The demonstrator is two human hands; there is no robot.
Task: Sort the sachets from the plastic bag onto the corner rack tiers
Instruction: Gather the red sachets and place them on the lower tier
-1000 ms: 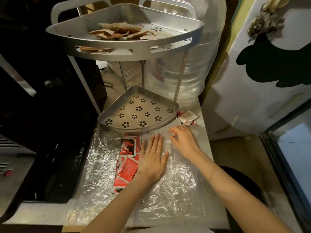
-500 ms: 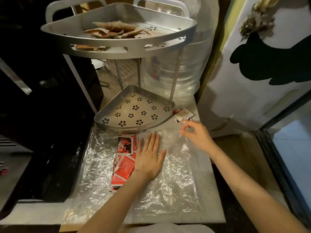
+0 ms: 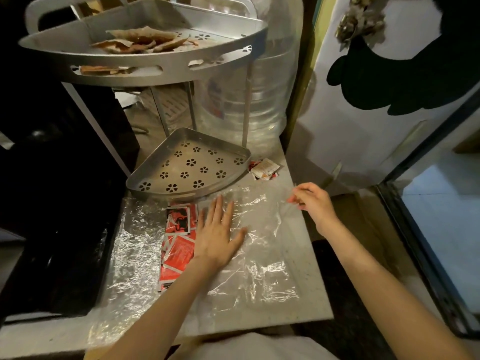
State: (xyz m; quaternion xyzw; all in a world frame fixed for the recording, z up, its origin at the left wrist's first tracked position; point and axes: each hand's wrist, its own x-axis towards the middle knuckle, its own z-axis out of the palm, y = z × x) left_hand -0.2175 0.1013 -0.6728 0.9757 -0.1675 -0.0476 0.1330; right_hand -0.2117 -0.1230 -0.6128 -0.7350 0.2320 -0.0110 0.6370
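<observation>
A clear plastic bag lies flat on the grey counter with several red sachets inside its left half. My left hand rests flat and spread on the bag, just right of the red sachets. At the bag's far right corner, my right hand pinches the plastic edge and lifts it slightly. The metal corner rack stands behind: its lower tier holds nothing, and its upper tier carries several brown sachets. A few white and red sachets lie loose on the counter beside the lower tier.
A large clear water jug stands behind the rack. A dark appliance fills the left side. A white panel with a black shape rises on the right, and the counter edge drops off on the right.
My right hand has moved right and away from my left hand, taking hold of the bag's corner. My left hand has stayed pressed on the bag. The camera has shifted a little.
</observation>
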